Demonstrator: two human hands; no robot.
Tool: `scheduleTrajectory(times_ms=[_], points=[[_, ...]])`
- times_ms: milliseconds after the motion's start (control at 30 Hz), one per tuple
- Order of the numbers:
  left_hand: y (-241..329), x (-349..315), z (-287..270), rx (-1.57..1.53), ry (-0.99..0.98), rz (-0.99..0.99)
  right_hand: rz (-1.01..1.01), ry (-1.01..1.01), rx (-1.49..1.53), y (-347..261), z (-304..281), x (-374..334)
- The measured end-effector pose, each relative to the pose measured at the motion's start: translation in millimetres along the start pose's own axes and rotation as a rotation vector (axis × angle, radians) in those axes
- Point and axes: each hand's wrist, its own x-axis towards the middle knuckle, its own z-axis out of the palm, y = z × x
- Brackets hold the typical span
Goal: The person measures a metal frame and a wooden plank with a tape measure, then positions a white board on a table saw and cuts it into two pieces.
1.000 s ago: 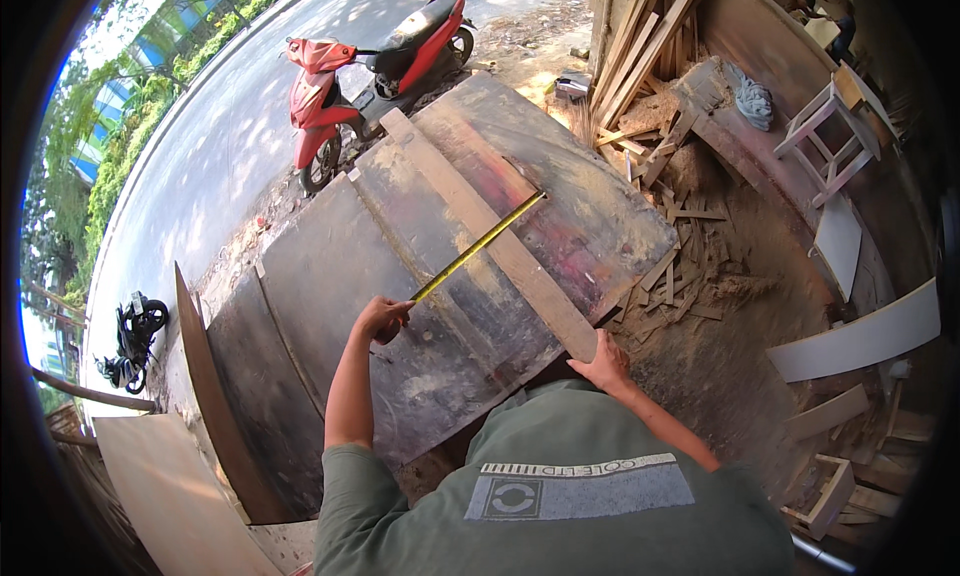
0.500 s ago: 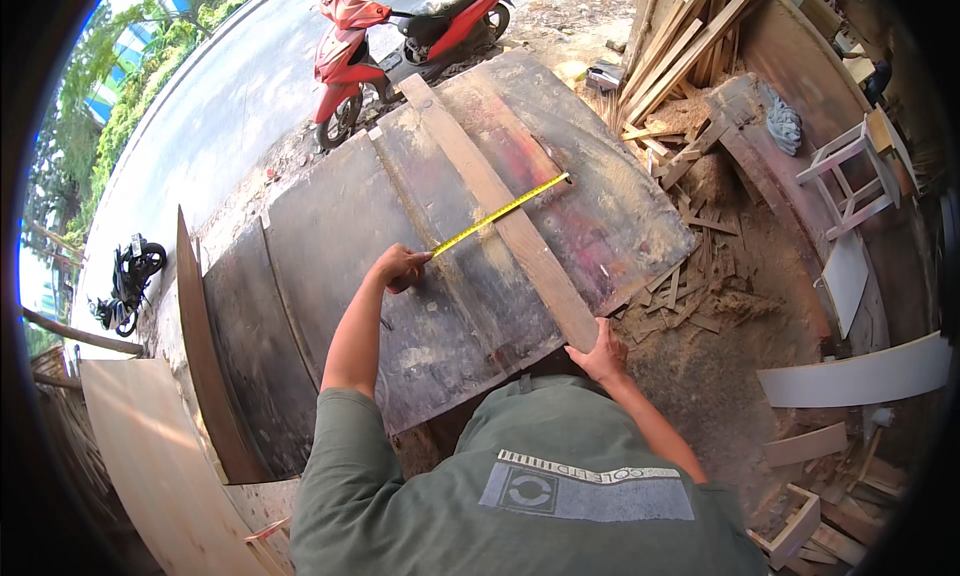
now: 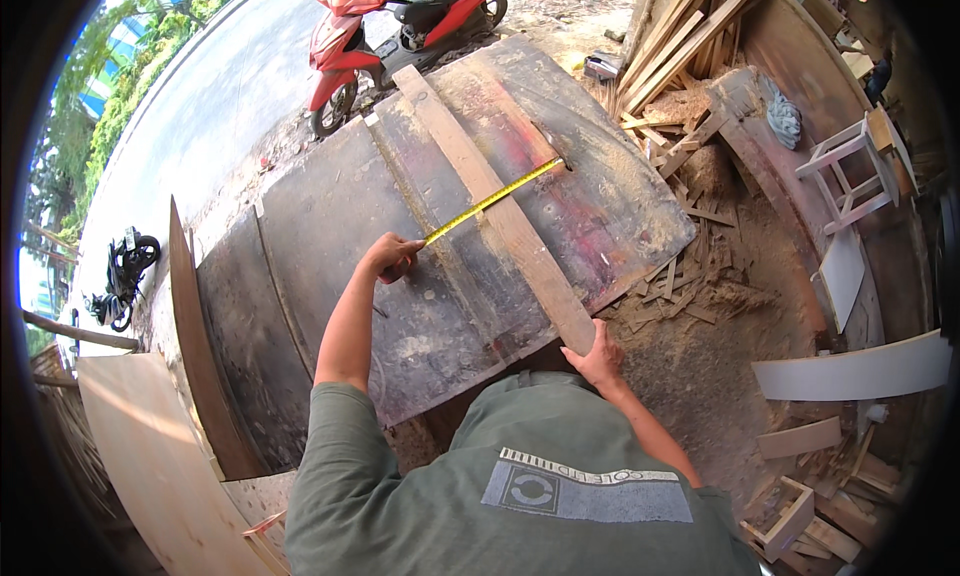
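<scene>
My left hand (image 3: 393, 256) is closed around a tape measure whose case is mostly hidden in the palm. Its yellow blade (image 3: 470, 213) runs out to the far right, crossing over a long wooden plank (image 3: 505, 211). The blade's tip lies near a groove in the worn worktable (image 3: 330, 216). At the plank's near end, my right hand (image 3: 596, 358) grips the wood by its edges. The plank lies slantwise on the tabletop, its other end reaching the far side.
Beyond the table stands a red scooter (image 3: 345, 46); a black motorcycle (image 3: 125, 276) is farther left. Wood offcuts (image 3: 700, 266) and sawdust litter the ground at right, near a white stool frame (image 3: 850, 176). A pale plywood sheet (image 3: 150, 446) leans at lower left.
The tape's blade and my left hand have shifted slightly left and toward the far side. My right hand keeps its hold on the plank's near end.
</scene>
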Motion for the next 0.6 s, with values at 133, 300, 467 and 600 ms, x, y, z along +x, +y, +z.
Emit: scheduleTrajectory(times_ms=[133,300,467,600], points=[[5,18,-3,0.098,0.053,0.050,-0.044,0.027,-0.017,1,3,0],[8,39,-6,0.106,0.062,0.031,-0.097,0.054,-0.011,-6,-1,4],[27,34,5,0.106,0.073,0.019,0.079,-0.022,0.026,-13,-5,13],[25,34,8,0.076,0.083,0.006,0.060,-0.058,0.016,-8,-3,15]])
